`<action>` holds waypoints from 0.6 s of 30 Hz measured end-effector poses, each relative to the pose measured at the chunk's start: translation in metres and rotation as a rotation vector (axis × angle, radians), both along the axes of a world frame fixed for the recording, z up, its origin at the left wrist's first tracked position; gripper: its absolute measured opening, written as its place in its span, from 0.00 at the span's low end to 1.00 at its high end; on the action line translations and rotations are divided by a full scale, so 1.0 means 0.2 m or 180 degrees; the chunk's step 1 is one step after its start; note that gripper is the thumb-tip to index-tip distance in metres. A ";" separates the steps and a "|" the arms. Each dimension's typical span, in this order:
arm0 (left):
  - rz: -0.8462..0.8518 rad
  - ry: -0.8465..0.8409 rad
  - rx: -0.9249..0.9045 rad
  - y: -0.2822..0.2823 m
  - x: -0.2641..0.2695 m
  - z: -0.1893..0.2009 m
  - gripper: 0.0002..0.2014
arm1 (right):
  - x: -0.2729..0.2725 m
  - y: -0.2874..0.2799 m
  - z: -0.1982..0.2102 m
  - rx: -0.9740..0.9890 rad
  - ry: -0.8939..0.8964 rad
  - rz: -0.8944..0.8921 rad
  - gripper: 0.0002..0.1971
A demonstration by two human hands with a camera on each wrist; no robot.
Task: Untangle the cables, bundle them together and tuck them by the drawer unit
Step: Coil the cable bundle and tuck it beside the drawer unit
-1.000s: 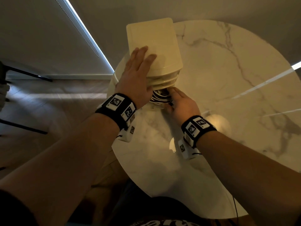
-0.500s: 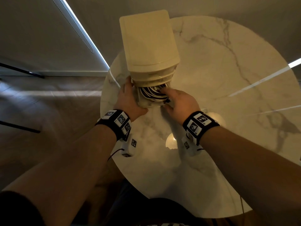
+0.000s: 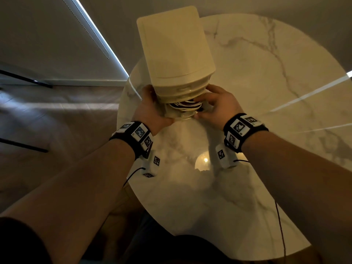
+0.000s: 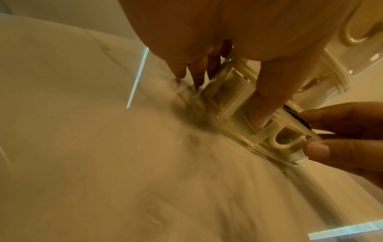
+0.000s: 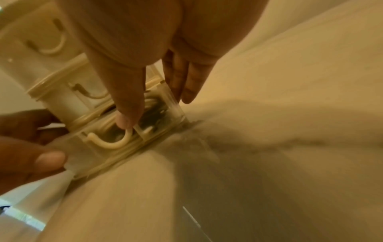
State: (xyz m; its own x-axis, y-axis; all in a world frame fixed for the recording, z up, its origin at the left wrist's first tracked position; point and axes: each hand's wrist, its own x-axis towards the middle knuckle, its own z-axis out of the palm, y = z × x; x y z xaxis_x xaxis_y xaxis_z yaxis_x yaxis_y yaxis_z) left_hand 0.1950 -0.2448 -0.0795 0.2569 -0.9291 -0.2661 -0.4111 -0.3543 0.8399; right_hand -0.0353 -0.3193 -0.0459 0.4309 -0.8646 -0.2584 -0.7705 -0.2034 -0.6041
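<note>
A cream drawer unit (image 3: pixel 175 54) stands at the left edge of the round marble table (image 3: pixel 266 92). Its clear bottom drawer (image 3: pixel 181 116) is pulled partly out, and coiled white and dark cables (image 3: pixel 185 106) lie inside it. My left hand (image 3: pixel 152 109) grips the drawer's left front corner, with the thumb (image 4: pixel 267 101) on the front panel and the fingers down its side. My right hand (image 3: pixel 217 103) grips the right front corner, its thumb (image 5: pixel 128 106) by the curved handle (image 5: pixel 111 140). Through the drawer wall the cables (image 5: pixel 154 111) show.
The unit sits close to the table's left rim, with wooden floor (image 3: pixel 57 121) below. Black chair legs (image 3: pixel 24 80) stand at the far left. A lamp's reflection (image 3: pixel 203 162) glows on the marble between my wrists. A thin black wire (image 3: pixel 280 225) hangs by my right forearm.
My left hand came down off the unit's top to the drawer's left corner. My right hand left the cables and took the drawer's right corner.
</note>
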 end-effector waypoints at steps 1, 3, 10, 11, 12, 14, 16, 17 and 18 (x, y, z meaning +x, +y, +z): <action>0.0025 0.0013 -0.0015 0.00 -0.01 0.01 0.57 | 0.00 0.01 0.01 -0.0030 0.0045 0.0011 0.26; 0.0016 0.0144 -0.0045 0.00 -0.01 0.04 0.57 | 0.01 0.04 0.02 -0.0081 0.0142 0.0076 0.25; -0.0148 0.0217 0.0009 0.03 0.03 0.04 0.54 | -0.03 0.12 0.01 -0.0030 -0.0246 -0.0103 0.30; -0.0153 0.0213 -0.0001 0.04 0.03 0.04 0.53 | -0.04 0.12 0.01 0.0122 -0.0360 -0.0289 0.33; -0.0157 0.0235 -0.0033 0.03 0.03 0.03 0.51 | -0.04 0.10 0.01 0.0268 -0.0506 -0.0460 0.39; -0.0194 0.0251 -0.0079 0.03 0.04 0.01 0.49 | -0.04 0.06 -0.01 0.0546 -0.0709 -0.0544 0.54; -0.0225 0.0288 -0.0054 0.02 0.04 0.01 0.47 | -0.02 0.02 -0.02 0.0718 -0.0719 -0.0402 0.59; -0.0211 0.0339 -0.0008 0.02 0.04 0.01 0.44 | -0.01 0.01 -0.03 0.0723 -0.0703 -0.0433 0.55; -0.0156 0.0429 0.0021 0.01 0.04 0.01 0.42 | 0.00 -0.01 -0.04 0.0698 -0.0698 -0.0537 0.50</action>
